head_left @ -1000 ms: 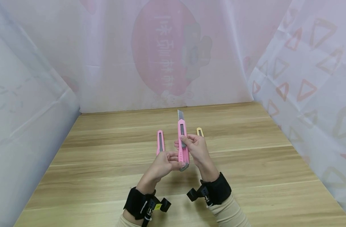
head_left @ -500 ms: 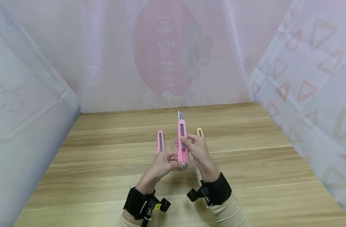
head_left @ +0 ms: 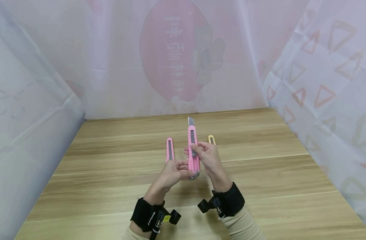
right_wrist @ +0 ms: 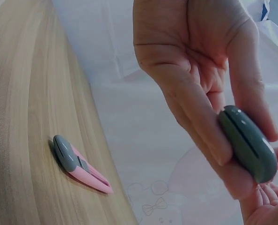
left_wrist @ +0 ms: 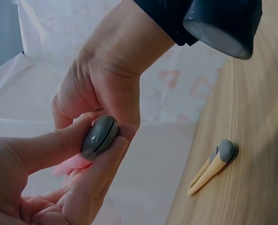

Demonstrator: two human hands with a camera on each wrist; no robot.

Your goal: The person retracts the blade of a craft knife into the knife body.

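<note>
I hold a pink knife [head_left: 193,153] upright between my hands, above the middle of the table [head_left: 110,186], blade [head_left: 191,121] out at the top and pointing away from me. My right hand [head_left: 209,158] wraps the handle, thumb lying on the slider in the slot, fingers curled behind. My left hand [head_left: 170,173] pinches the grey end cap [left_wrist: 99,136] at the bottom between thumb and forefinger; from the right wrist the same cap [right_wrist: 247,143] sits against my right thumb, and my left fingertips [right_wrist: 265,199] show just under it.

Room to move: a second pink knife [head_left: 169,150] lies flat on the table just left of the held one, partly behind my left hand. A yellow knife [head_left: 211,139] lies just right, mostly hidden behind my right hand; from the left wrist it lies alone on bare wood [left_wrist: 213,166]. Both sit under and beside my hands, so there is little room straight down. The table's far edge meets a white curtain [head_left: 176,60], well beyond the blade tip. More curtain closes in both sides, well apart from my hands, with open wood left, right and toward me.

Against half a second ago, the held knife sits a touch higher, the blade tip nearly where it was a second ago. The cap end has drawn up closer to my left fingers; a second ago it hung lower. My hands and the two lying knives have not shifted.
</note>
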